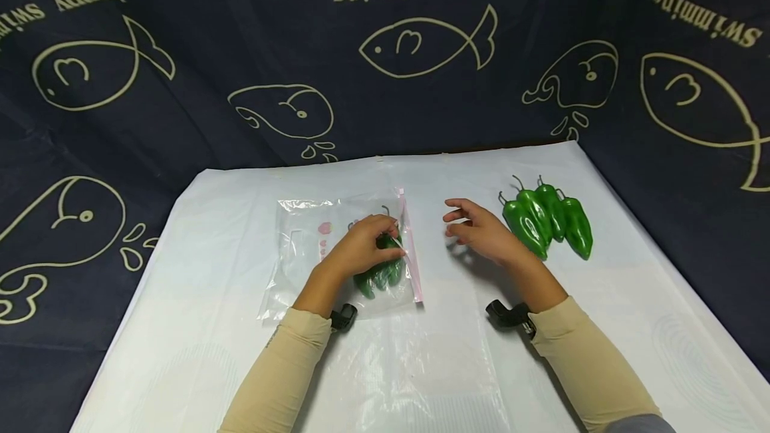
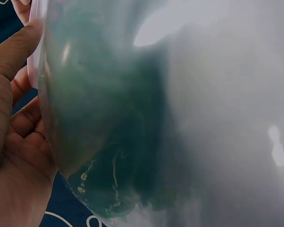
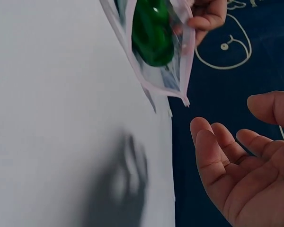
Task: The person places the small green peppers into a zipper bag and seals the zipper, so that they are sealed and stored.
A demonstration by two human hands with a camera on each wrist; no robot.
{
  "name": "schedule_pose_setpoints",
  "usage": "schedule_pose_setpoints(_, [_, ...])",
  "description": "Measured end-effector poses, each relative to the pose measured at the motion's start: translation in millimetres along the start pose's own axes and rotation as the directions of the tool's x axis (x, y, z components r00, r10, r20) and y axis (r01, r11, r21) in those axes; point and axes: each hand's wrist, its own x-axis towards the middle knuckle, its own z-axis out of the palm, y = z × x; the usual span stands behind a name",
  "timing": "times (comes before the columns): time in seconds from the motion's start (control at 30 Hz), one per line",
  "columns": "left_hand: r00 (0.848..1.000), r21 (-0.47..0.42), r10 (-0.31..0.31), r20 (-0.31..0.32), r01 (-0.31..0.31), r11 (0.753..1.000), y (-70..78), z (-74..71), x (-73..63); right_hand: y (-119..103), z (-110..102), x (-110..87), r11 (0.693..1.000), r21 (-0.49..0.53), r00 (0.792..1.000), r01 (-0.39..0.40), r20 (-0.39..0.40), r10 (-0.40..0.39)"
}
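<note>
Clear zip bag [image 1: 303,232] with a pink-edged mouth [image 1: 415,279], resting on the white surface [image 1: 198,326], with bagged green peppers [image 1: 380,278] gathered near the opening. The left hand [image 1: 359,247] pinches one edge of the mouth between thumb and fingers; in the right-wrist view the mouth gapes. The right hand [image 1: 484,236] hangs to the right of it, fingers apart and loosely bent, holding nothing. Four loose peppers [image 1: 547,219] lie side by side farther right, not touched by either hand.

Likely faults and their causes: the film is thin and limp, so a slackened left pinch could let the mouth fall together. With only one hand on so light a bag, a sideways tug may drag or fold it. Since the contents sit close to the opening, tipping that edge downward could let a glossy pepper slide out, and anything added might jam there. A thin stem [image 1: 386,210] could snag the film. Glare and blur in the left-wrist view leave the number of peppers inside uncertain.
</note>
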Motion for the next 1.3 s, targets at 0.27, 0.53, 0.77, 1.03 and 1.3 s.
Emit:
schedule_pose_setpoints(0.27, [1.000,-0.012,-0.005,0.000,0.005,1.000,1.1,-1.7,-1.5,4,-17,-2.9,0.998,-0.068,0.999,0.018,-0.035,-0.021])
schedule_pose_setpoints(0.53, [1.000,-0.025,0.004,-0.015,-0.004,1.000,0.2,-1.9,-2.7,-1,-39,-11.4,0.977,-0.213,0.997,0.015,-0.070,-0.030])
schedule_pose_setpoints(0.77, [1.000,-0.023,-0.003,-0.013,0.003,1.000,1.3,-2.3,-2.5,4,-57,-15.5,0.952,-0.308,0.997,0.000,-0.079,-0.025])
schedule_pose_setpoints(1.03, [1.000,-0.016,-0.024,0.002,0.024,1.000,-0.1,0.3,-4.4,10,-70,-20.6,0.902,-0.432,0.996,-0.008,-0.081,-0.030])
schedule_pose_setpoints(1.3, [1.000,-0.015,-0.008,-0.003,0.008,1.000,2.8,-0.4,-2.7,14,-83,-23.4,0.843,-0.539,0.996,-0.007,-0.076,-0.040])
